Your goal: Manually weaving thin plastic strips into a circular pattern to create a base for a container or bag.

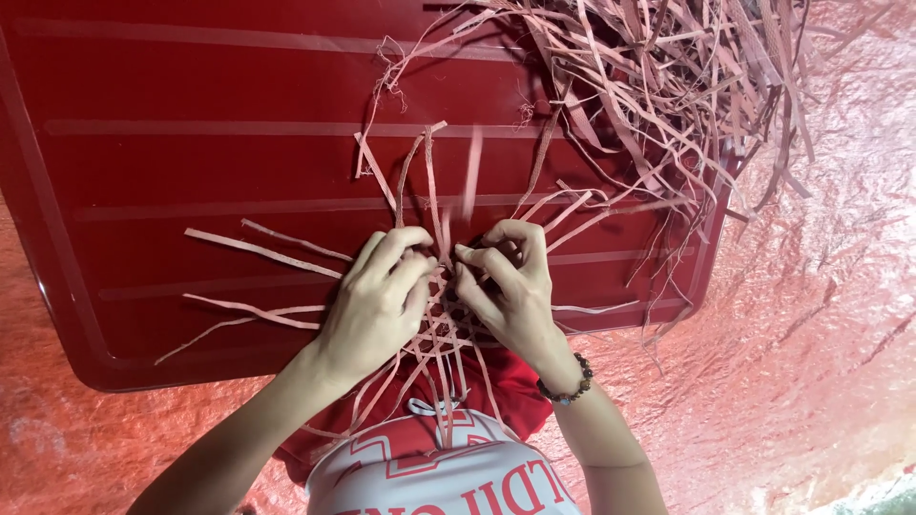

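Lying between both hands' fingers (405, 250): the woven strips (441, 319).

woven strip piece (447, 319): thin pale pink strips interlaced in open lattice at centre, lying flat at near edge of red tray. loose ends fan outward all round, some upward, some left, some hanging twd body. centre partly hidden under fingers.

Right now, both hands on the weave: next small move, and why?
Probably draw the upright strip down and tuck it into the woven patch. The left hand and right hand both pinch at the patch's top edge, and that strip, blurred, rises loose from between their fingertips, while other strips already fan outward over the red tray.
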